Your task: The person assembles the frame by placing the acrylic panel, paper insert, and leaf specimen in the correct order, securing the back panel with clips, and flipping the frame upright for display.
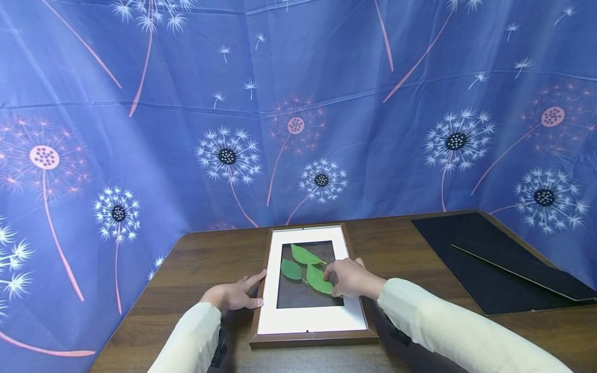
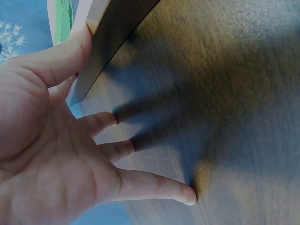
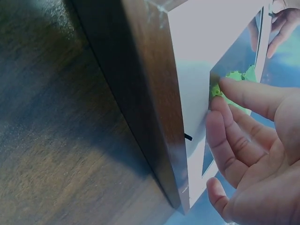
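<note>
A brown wooden picture frame (image 1: 313, 339) lies on the table with a white mat (image 1: 268, 318) inside it. Within the mat's dark window are three green leaves: an upper leaf (image 1: 305, 255), a left leaf (image 1: 291, 269) and a lower right leaf (image 1: 318, 280). My right hand (image 1: 351, 277) pinches the lower right leaf by its end between thumb and fingers; the right wrist view shows the green leaf (image 3: 216, 90) at the fingertips. My left hand (image 1: 235, 296) has its fingers spread, thumb and index touching the frame's left side, the other fingertips on the tabletop.
On the right of the brown wooden table (image 1: 200, 259) lies a large black board (image 1: 448, 243), with a narrower black panel (image 1: 522, 269) on top of it. Behind the table hangs a blue cloth (image 1: 373, 171) printed with dandelions.
</note>
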{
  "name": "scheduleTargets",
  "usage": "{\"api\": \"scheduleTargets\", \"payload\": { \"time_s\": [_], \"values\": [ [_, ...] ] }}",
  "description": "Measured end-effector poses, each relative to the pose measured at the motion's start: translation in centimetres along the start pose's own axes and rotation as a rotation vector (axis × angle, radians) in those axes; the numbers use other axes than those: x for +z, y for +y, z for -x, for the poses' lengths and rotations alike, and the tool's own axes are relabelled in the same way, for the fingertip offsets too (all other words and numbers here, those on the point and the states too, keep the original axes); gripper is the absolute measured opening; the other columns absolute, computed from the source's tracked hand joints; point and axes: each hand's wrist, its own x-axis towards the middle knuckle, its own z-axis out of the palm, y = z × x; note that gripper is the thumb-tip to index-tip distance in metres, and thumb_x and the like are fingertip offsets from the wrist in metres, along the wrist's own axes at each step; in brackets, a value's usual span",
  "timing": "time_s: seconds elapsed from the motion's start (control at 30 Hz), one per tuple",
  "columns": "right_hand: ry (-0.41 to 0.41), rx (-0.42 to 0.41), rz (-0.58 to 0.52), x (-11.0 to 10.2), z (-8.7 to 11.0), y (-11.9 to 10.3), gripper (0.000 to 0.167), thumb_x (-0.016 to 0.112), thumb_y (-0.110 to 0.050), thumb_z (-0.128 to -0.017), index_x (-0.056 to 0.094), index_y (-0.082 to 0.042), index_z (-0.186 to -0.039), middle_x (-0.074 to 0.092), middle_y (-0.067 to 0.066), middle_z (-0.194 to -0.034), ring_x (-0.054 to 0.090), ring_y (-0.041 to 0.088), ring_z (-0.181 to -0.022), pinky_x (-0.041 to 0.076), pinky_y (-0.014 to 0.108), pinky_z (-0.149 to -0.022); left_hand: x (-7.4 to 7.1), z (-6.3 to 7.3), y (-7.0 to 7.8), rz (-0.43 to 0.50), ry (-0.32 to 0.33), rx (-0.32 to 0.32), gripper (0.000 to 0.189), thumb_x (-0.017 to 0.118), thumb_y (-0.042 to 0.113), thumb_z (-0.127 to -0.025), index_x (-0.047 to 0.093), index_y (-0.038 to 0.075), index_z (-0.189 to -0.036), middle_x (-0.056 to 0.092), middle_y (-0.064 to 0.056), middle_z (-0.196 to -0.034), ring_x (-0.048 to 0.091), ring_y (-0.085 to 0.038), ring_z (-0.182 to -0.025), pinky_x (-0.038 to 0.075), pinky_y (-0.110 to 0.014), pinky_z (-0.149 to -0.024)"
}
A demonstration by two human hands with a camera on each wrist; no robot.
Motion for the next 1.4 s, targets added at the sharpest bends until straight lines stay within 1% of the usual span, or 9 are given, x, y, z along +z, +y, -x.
{"api": "scheduleTargets", "payload": {
  "time_s": [0.13,0.4,0.5,0.63,0.73,1.03,1.17,1.27,1.4],
  "values": [
    [0.0,0.0,0.0,0.0,0.0,0.0,0.033,0.089,-0.002,-0.072,0.075,-0.011,-0.101,0.06,-0.007,-0.068,0.054,0.012,-0.068,0.032,0.042,-0.081,-0.1,0.5,0.6,-0.001,-0.002,-0.003,0.079,0.07,0.023,-0.097,0.025,0.017,-0.162,0.011,-0.035,-0.162,0.008,-0.057,-0.148,0.017,-0.074,-0.111],
    [-0.011,-0.036,-0.012,-0.8,0.2,0.3,0.029,0.089,-0.008,-0.075,0.075,-0.012,-0.1,0.061,-0.008,-0.071,0.054,0.011,-0.069,0.031,0.045,-0.083,0.0,0.1,-0.2,-0.008,-0.01,0.013,0.081,0.07,0.026,-0.097,0.023,0.017,-0.163,0.01,-0.034,-0.163,0.007,-0.056,-0.149,0.016,-0.072,-0.113],
    [-0.025,-0.07,-0.068,-1.4,0.3,0.6,0.023,0.085,-0.009,-0.08,0.075,-0.009,-0.101,0.06,-0.007,-0.072,0.054,0.01,-0.07,0.038,0.044,-0.084,-0.1,0.6,0.3,-0.01,-0.009,0.009,0.081,0.07,0.024,-0.097,0.023,0.015,-0.163,0.009,-0.036,-0.162,0.007,-0.058,-0.148,0.018,-0.073,-0.111],
    [-0.05,-0.11,-0.162,-2.4,0.6,1.1,0.022,0.081,-0.01,-0.085,0.075,-0.004,-0.105,0.062,-0.004,-0.075,0.056,0.01,-0.069,0.049,0.033,-0.069,-0.1,0.9,0.6,-0.008,-0.002,0.01,0.081,0.071,0.022,-0.097,0.024,0.014,-0.162,0.009,-0.037,-0.161,0.007,-0.059,-0.147,0.019,-0.074,-0.111],
    [-0.06,-0.128,-0.201,-3.2,0.9,1.8,0.024,0.079,-0.012,-0.087,0.074,-0.002,-0.108,0.063,-0.003,-0.076,0.056,0.01,-0.068,0.048,0.029,-0.062,-0.1,0.8,0.7,-0.009,0.001,0.011,0.081,0.071,0.022,-0.097,0.024,0.013,-0.162,0.01,-0.037,-0.161,0.008,-0.059,-0.147,0.018,-0.074,-0.111],
    [-0.061,-0.135,-0.364,-5.2,2.1,4.7,0.03,0.074,-0.012,-0.091,0.07,0.004,-0.117,0.064,-0.003,-0.081,0.055,0.013,-0.077,0.046,0.033,-0.07,0.0,0.9,0.7,-0.007,-0.002,0.014,0.081,0.071,0.022,-0.097,0.024,0.015,-0.162,0.01,-0.036,-0.161,0.008,-0.058,-0.148,0.018,-0.074,-0.111],
    [-0.054,-0.177,-0.446,-6.0,2.6,5.9,0.032,0.072,-0.013,-0.093,0.068,0.005,-0.119,0.065,-0.002,-0.084,0.059,0.015,-0.082,0.048,0.034,-0.074,-0.1,0.9,0.7,-0.003,-0.008,0.006,0.081,0.071,0.022,-0.097,0.024,0.015,-0.162,0.01,-0.036,-0.161,0.008,-0.058,-0.147,0.018,-0.074,-0.111],
    [-0.028,-0.203,-0.45,-6.7,3.1,6.6,0.03,0.072,-0.014,-0.094,0.069,0.004,-0.118,0.067,-0.001,-0.088,0.062,0.015,-0.086,0.051,0.033,-0.076,-0.1,0.8,0.5,-0.002,-0.015,-0.002,0.08,0.069,0.022,-0.098,0.022,0.015,-0.163,0.008,-0.036,-0.162,0.007,-0.058,-0.148,0.017,-0.073,-0.112],
    [-0.002,-0.169,-0.473,-7.6,3.8,7.7,0.031,0.071,-0.015,-0.095,0.068,0.003,-0.121,0.068,0.003,-0.094,0.061,0.016,-0.087,0.052,0.032,-0.073,-0.1,0.9,0.6,0.002,-0.009,0.002,0.08,0.07,0.022,-0.098,0.023,0.015,-0.163,0.008,-0.036,-0.162,0.006,-0.057,-0.148,0.016,-0.073,-0.112]
  ]
}}
